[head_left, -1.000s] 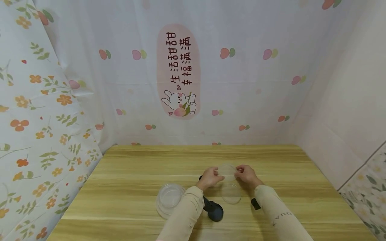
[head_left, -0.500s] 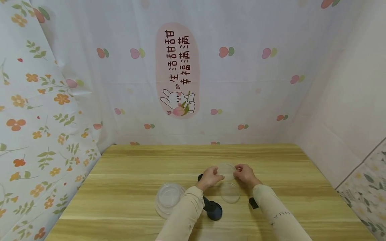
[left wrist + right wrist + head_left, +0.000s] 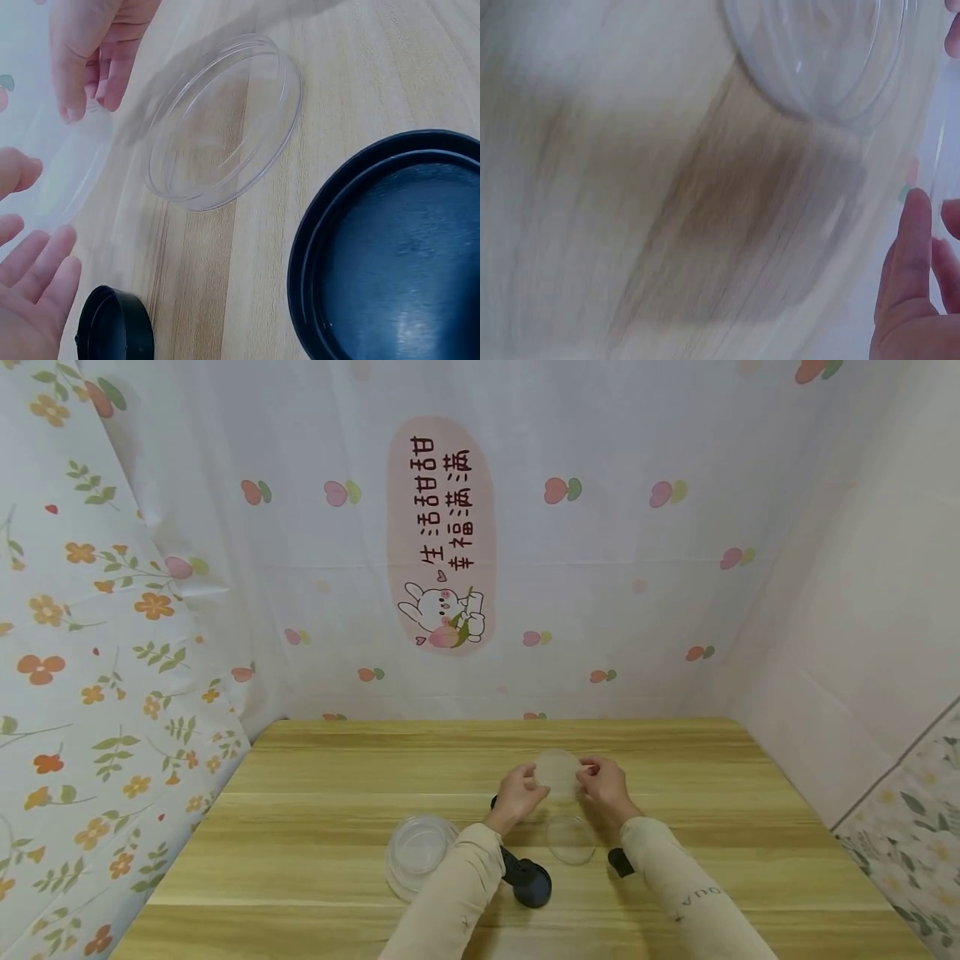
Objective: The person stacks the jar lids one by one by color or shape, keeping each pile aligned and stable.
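Observation:
Between my two hands is a clear, shallow petri dish lid (image 3: 557,775), tilted above the table. My left hand (image 3: 519,795) grips its left edge, thumb on one side and fingers on the other. On the opposite edge, my right hand (image 3: 603,787) pinches it between thumb and fingertips. A second clear round dish (image 3: 571,840) lies on the table just in front, on the near side of the held lid. Seen up close in the left wrist view, that dish (image 3: 225,124) has a low rim. The right wrist view catches my right fingers (image 3: 911,247) at its right side.
Left of my left forearm sits a stack of clear round dishes or lids (image 3: 420,847). A black round dish-shaped thing (image 3: 532,887) lies beside that forearm, and a smaller black cap (image 3: 112,326) shows near the left hand. A wood-grain table (image 3: 337,760) meets patterned curtains behind.
Both hands have lifted the lid a little farther back and up, and its face is tipped more toward the head camera. The dish on the table has stayed put.

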Available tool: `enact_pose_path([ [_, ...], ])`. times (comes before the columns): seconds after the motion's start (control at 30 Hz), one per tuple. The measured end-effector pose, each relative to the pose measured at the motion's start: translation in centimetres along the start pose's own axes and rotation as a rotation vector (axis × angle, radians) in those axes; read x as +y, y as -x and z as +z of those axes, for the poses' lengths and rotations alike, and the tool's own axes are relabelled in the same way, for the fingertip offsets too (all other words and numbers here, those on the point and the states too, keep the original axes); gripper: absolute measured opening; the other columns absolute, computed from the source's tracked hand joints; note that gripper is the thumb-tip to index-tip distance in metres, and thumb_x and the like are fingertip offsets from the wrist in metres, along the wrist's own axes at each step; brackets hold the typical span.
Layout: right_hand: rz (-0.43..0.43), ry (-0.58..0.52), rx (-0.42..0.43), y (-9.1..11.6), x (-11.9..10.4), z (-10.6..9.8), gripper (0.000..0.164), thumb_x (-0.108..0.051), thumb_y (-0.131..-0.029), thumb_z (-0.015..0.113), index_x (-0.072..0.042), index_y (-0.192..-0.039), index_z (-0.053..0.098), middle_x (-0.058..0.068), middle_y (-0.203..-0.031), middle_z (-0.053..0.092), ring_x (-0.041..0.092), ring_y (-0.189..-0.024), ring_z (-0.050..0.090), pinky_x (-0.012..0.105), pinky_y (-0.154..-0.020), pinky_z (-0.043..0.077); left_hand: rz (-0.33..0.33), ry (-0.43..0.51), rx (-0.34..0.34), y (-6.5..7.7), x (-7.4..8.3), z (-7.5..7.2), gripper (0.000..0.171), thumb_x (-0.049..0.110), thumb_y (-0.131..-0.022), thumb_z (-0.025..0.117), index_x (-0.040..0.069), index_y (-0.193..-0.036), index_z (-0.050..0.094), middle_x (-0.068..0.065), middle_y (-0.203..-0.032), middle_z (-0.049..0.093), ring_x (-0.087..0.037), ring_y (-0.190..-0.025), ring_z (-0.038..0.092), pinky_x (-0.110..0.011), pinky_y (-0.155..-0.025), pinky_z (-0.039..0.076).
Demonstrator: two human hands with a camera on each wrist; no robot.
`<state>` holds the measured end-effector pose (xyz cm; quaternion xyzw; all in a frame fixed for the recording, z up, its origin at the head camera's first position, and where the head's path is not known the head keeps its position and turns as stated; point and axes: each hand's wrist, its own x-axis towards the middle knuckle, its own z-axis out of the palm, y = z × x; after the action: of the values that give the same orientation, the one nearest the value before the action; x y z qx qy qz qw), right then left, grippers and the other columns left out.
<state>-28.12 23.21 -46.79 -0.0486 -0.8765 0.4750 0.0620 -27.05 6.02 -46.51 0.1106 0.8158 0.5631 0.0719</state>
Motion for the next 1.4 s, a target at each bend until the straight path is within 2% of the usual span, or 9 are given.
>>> enact_pose_path([
  [0.13, 0.003, -0.021, 0.041, 0.1, -0.5, 0.5, 0.027, -0.001, -0.08, 0.056, 0.01, -0.104, 0.057, 0.012, -0.074, 0.054, 0.024, -0.057, 0.06, 0.025, -0.05, 0.049, 0.03, -0.005, 0.078, 0.0, 0.0, -0.2, 0.047, 0.011, -0.082, 0.061, -0.004, -0.124, 0.046, -0.019, -0.113, 0.051, -0.026, -0.091, 0.058, -0.031, -0.066, 0.049],
  [0.33, -0.017, -0.055, 0.057, 0.2, -1.2, 1.2, 0.022, -0.003, -0.08, 0.059, 0.01, -0.098, 0.058, 0.013, -0.076, 0.054, 0.019, -0.052, 0.057, 0.029, -0.051, 0.05, 0.096, -0.023, 0.198, 0.0, -0.2, -0.7, 0.04, 0.009, -0.078, 0.065, -0.005, -0.115, 0.054, -0.016, -0.098, 0.054, -0.025, -0.078, 0.061, -0.028, -0.061, 0.05],
  [0.63, -0.041, -0.061, 0.061, 0.5, -1.5, 1.7, 0.016, -0.006, -0.081, 0.059, 0.008, -0.087, 0.056, 0.012, -0.07, 0.055, 0.022, -0.052, 0.057, 0.026, -0.048, 0.049, 0.137, -0.093, 0.284, 0.4, -0.4, -1.5, 0.029, 0.008, -0.077, 0.066, -0.002, -0.104, 0.062, -0.012, -0.084, 0.057, -0.019, -0.067, 0.06, -0.025, -0.054, 0.046],
  [0.9, -0.038, -0.074, 0.03, 0.8, -2.0, 1.9, 0.012, -0.006, -0.081, 0.06, 0.005, -0.082, 0.055, 0.008, -0.067, 0.05, 0.014, -0.049, 0.051, 0.03, -0.052, 0.05, 0.151, -0.133, 0.368, 0.2, -1.0, -2.0, 0.018, 0.009, -0.076, 0.067, 0.004, -0.093, 0.065, -0.005, -0.073, 0.06, -0.014, -0.058, 0.059, -0.023, -0.051, 0.044],
  [1.13, -0.06, -0.095, -0.002, 1.1, -2.7, 2.3, 0.011, -0.004, -0.08, 0.06, 0.005, -0.081, 0.054, 0.008, -0.066, 0.05, 0.013, -0.049, 0.052, 0.036, -0.055, 0.051, 0.151, -0.15, 0.365, 0.3, -1.2, -3.1, 0.015, 0.007, -0.075, 0.067, 0.005, -0.089, 0.066, -0.004, -0.072, 0.061, -0.014, -0.059, 0.058, -0.022, -0.05, 0.043],
  [1.27, -0.084, -0.092, -0.027, 1.0, -2.8, 2.6, 0.012, -0.006, -0.08, 0.061, 0.004, -0.079, 0.055, 0.007, -0.064, 0.051, 0.011, -0.048, 0.051, 0.032, -0.053, 0.051, 0.165, -0.159, 0.337, 0.5, -1.1, -4.1, 0.015, 0.005, -0.074, 0.066, 0.003, -0.089, 0.066, -0.005, -0.072, 0.061, -0.016, -0.059, 0.058, -0.023, -0.05, 0.043],
  [1.4, -0.106, -0.099, -0.056, 1.1, -3.1, 2.8, 0.01, -0.005, -0.08, 0.062, 0.004, -0.079, 0.057, 0.007, -0.064, 0.053, 0.012, -0.05, 0.052, 0.029, -0.052, 0.051, 0.212, -0.185, 0.286, 0.7, -1.0, -5.2, 0.016, 0.001, -0.074, 0.065, 0.0, -0.09, 0.066, -0.007, -0.072, 0.06, -0.018, -0.059, 0.059, -0.023, -0.05, 0.043],
])
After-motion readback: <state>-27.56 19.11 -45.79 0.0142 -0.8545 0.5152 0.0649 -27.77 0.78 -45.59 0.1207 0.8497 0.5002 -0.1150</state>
